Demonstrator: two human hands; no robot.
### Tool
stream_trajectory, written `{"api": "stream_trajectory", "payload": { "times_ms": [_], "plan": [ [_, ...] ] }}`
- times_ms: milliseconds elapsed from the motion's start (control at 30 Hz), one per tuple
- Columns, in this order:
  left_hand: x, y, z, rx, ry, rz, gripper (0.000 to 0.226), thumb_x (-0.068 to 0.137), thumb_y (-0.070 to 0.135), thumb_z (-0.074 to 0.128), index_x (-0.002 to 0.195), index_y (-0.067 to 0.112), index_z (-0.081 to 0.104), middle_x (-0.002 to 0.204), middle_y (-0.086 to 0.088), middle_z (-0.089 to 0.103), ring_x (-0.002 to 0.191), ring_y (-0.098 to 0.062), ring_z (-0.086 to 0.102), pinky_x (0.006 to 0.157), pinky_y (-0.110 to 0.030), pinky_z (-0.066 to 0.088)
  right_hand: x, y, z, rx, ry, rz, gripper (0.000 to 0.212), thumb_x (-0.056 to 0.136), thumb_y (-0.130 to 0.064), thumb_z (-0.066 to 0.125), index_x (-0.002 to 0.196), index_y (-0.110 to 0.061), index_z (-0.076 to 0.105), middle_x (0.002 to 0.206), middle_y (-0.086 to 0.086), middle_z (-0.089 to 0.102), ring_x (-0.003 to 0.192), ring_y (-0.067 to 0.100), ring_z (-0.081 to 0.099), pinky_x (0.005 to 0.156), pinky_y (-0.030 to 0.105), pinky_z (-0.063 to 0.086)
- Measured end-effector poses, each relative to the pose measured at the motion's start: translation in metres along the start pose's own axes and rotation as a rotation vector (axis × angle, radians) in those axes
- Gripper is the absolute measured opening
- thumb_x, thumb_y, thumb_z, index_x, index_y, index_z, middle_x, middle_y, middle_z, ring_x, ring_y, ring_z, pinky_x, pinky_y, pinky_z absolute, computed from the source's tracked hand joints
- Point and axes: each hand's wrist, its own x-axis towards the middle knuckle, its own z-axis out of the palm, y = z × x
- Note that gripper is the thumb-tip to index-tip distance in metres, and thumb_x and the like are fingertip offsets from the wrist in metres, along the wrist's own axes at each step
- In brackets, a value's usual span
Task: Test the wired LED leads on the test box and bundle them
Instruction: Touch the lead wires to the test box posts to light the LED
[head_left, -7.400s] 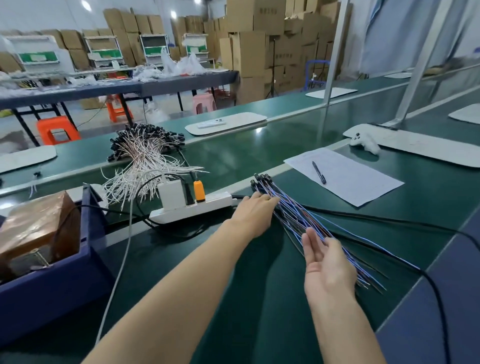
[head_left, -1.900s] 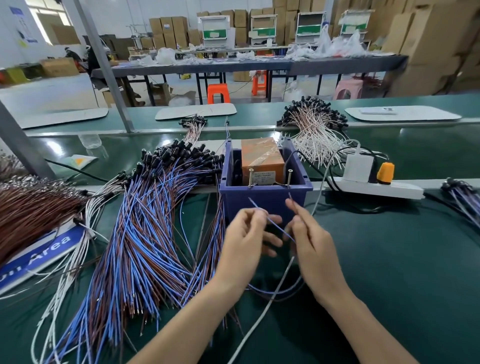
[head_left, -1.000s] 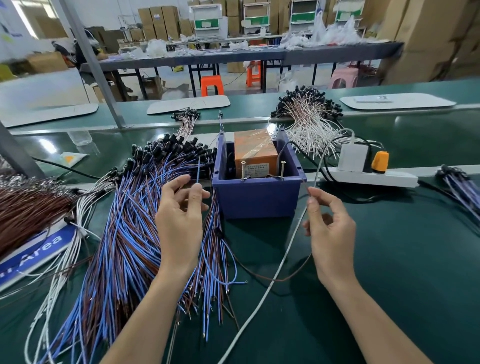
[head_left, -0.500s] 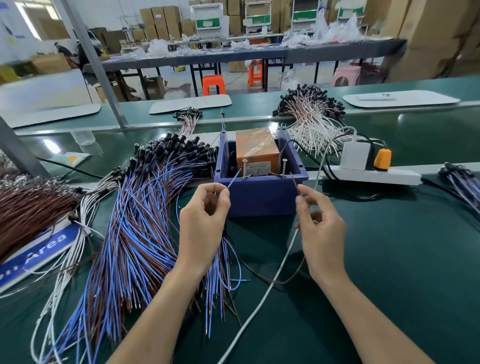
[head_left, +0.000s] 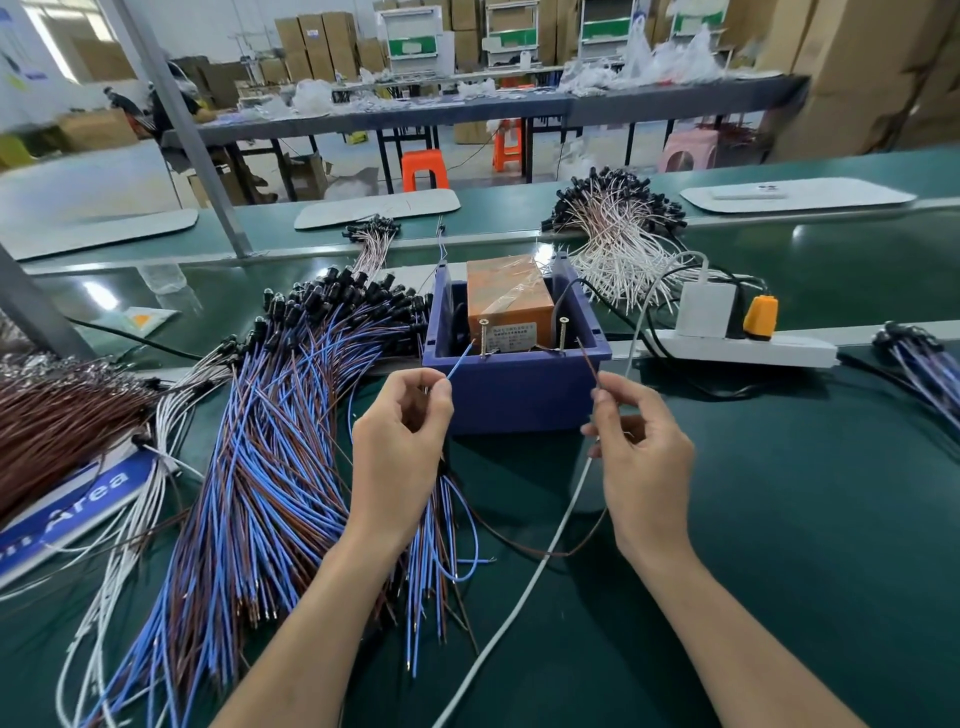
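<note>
Two hands work in front of one blue box (head_left: 514, 387) on the bench (head_left: 779, 493). The left hand (head_left: 402, 447) pinches one blue wire (head_left: 460, 361) between thumb and forefinger, and the right hand (head_left: 641, 457) pinches one brown wire (head_left: 587, 358) the same way. Each bare tip points up just beside one of two upright screws (head_left: 484, 338) in the box; contact cannot be told. One big pile of leads (head_left: 270, 467) lies left of the box.

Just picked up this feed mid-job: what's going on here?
A person is mid-test. The left hand pinches a blue wire, the right hand a brown wire, with both ends pointed at the two screws on the blue test box. Whether they touch is unclear. A pile of leads lies left of it.
</note>
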Motion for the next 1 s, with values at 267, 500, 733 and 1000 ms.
{"api": "stream_trajectory", "payload": {
  "times_ms": [267,500,733,1000],
  "plan": [
    [-0.0005,0.0017,-0.0001,-0.004,-0.007,-0.011,0.007,0.100,0.029,0.061,0.094,0.031,0.065,0.075,-0.001,0.061,0.062,-0.014,0.050,0.060,-0.027,0.045,-0.0015,-0.0070,0.0013,0.035,-0.010,-0.041,0.026,0.099,-0.023,0.061,0.106,-0.048,0.065,0.094,-0.001,0.073,0.072,0.010,0.071,0.060,0.017,0.056],
    [-0.0005,0.0022,0.0000,-0.014,-0.024,-0.008,0.008,0.099,0.030,0.062,0.093,0.033,0.065,0.074,0.005,0.063,0.062,-0.005,0.052,0.061,-0.018,0.043,-0.0009,-0.0077,0.0029,0.038,-0.002,-0.072,0.031,0.100,-0.021,0.061,0.105,-0.051,0.065,0.092,-0.002,0.071,0.070,0.011,0.071,0.058,0.017,0.055],
    [-0.0001,0.0024,-0.0011,-0.022,-0.028,0.002,0.008,0.099,0.033,0.062,0.092,0.035,0.065,0.075,0.006,0.063,0.063,-0.004,0.052,0.062,-0.016,0.043,-0.0013,-0.0073,0.0027,0.010,-0.014,-0.095,0.028,0.100,-0.025,0.061,0.107,-0.052,0.064,0.091,-0.005,0.071,0.070,0.010,0.071,0.057,0.017,0.055],
    [-0.0001,0.0034,-0.0013,-0.025,-0.042,0.009,0.009,0.099,0.030,0.063,0.092,0.035,0.066,0.077,0.006,0.065,0.064,-0.003,0.054,0.063,-0.016,0.045,-0.0011,-0.0060,0.0022,-0.016,-0.023,-0.104,0.029,0.100,-0.025,0.061,0.108,-0.053,0.064,0.090,-0.007,0.070,0.070,0.010,0.071,0.058,0.018,0.056]
  ]
}}
